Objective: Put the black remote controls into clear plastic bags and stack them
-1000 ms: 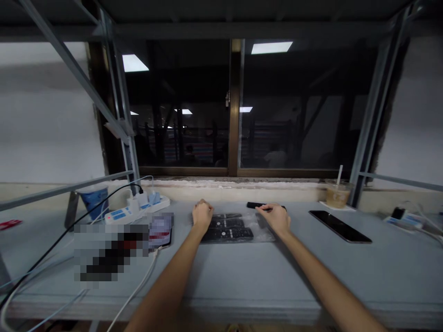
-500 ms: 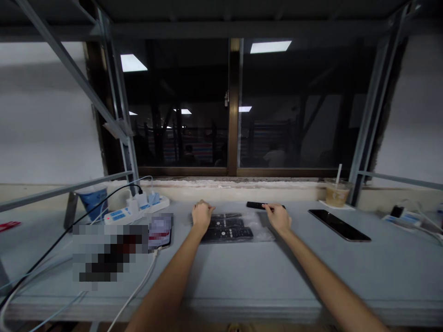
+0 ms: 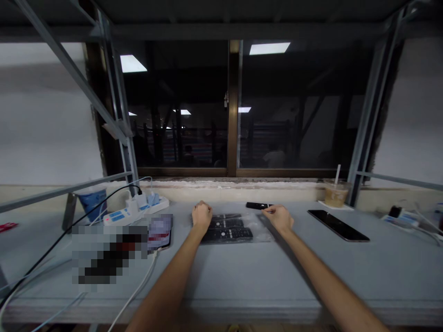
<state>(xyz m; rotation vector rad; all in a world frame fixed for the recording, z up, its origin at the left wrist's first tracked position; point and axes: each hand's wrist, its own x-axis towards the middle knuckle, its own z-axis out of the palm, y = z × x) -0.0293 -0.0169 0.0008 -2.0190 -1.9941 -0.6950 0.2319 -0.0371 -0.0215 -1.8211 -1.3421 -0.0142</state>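
Observation:
Three black remotes in clear plastic [image 3: 227,234] lie stacked one behind another on the grey table [image 3: 249,276]. My left hand [image 3: 202,215] is closed at their left ends; what its fingers hold, if anything, is hidden. Over the right side of the clear plastic, my right hand [image 3: 279,218] has its thumb and fingers pinched together, on something too small to make out. Another black remote [image 3: 256,205] lies just behind the right hand, its right end hidden by that hand.
At the left are a white power strip [image 3: 117,215], cables, a blue cup [image 3: 92,204] and a phone [image 3: 160,233]. A dark phone [image 3: 337,224] and a drink cup with a straw [image 3: 335,193] stand to the right. A window frame rises behind.
My right hand's fingers have drawn closer together, and the hand has shifted slightly, showing less of the rear remote's right end. My left hand's fingers are curled in more tightly.

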